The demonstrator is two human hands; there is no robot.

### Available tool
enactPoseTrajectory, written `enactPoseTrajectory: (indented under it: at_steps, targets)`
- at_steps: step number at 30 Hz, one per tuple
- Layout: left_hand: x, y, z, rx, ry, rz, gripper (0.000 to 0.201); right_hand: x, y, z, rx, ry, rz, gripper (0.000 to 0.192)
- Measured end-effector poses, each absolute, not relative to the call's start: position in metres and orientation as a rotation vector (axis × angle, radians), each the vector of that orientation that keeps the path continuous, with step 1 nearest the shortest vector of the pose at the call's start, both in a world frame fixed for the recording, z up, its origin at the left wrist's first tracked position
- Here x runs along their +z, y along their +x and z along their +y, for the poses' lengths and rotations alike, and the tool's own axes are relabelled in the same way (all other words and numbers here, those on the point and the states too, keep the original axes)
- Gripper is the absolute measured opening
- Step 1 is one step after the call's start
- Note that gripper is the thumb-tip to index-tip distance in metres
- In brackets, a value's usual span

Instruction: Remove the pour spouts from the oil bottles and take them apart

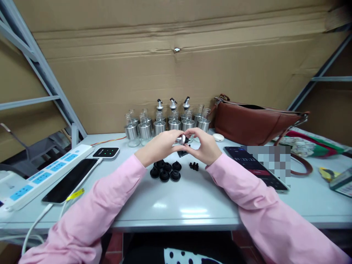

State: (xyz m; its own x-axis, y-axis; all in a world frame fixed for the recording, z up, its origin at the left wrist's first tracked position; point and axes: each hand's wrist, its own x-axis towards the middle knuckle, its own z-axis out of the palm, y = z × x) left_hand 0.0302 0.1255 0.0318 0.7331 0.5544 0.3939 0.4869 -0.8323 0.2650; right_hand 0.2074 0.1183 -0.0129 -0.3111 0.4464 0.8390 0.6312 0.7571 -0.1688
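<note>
A silver and black bottle pourer (pixel 181 139) is held between my two hands over the middle of the table. My left hand (pixel 162 142) grips its silver body. The fingers of my right hand (pixel 202 146) close around its black end, thumb below and index finger above. Beneath my hands, partly hidden, is a group of small black pieces (pixel 182 152). Closer to me lie several round black stoppers (pixel 175 175), with a few small black parts (pixel 194 166) to their right. Behind my hands stand glass bottles in steel sleeves (pixel 145 129); three at the back carry pourers (pixel 173 104).
On the left are a power strip (pixel 52 172), a black phone (pixel 70 180) with a cable, and a small black device (pixel 106 153). To the right lie a phone showing a timer (pixel 253 165), a brown bag (pixel 250 124) and a white round case (pixel 218 137). Cardboard (pixel 137 73) closes the back.
</note>
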Motion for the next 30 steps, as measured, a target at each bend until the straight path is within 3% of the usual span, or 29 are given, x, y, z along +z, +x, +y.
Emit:
enactPoseTrajectory:
  at_steps: [6, 12, 19, 24, 30]
  targets:
    - [0.008, 0.022, 0.105, 1.044, 2.371, 0.931, 0.029, -0.013, 0.202, 0.110, -0.325, -0.722, -2.038, 0.011]
    - [0.005, 0.024, 0.102, 1.017, 2.011, 0.769, 0.028, -0.014, 0.192, 0.107, -0.443, -0.688, -2.050, 0.007]
    - [0.002, 0.022, 0.104, 0.935, 1.905, 0.723, 0.041, -0.015, 0.190, 0.108, -0.668, -0.652, -2.085, 0.016]
    - [0.005, 0.022, 0.103, 0.863, 1.721, 0.631, 0.053, -0.014, 0.189, 0.108, -0.699, -0.572, -2.057, 0.013]
    - [0.006, 0.022, 0.103, 0.936, 1.799, 0.647, 0.052, -0.014, 0.189, 0.107, -0.695, -0.572, -2.029, 0.016]
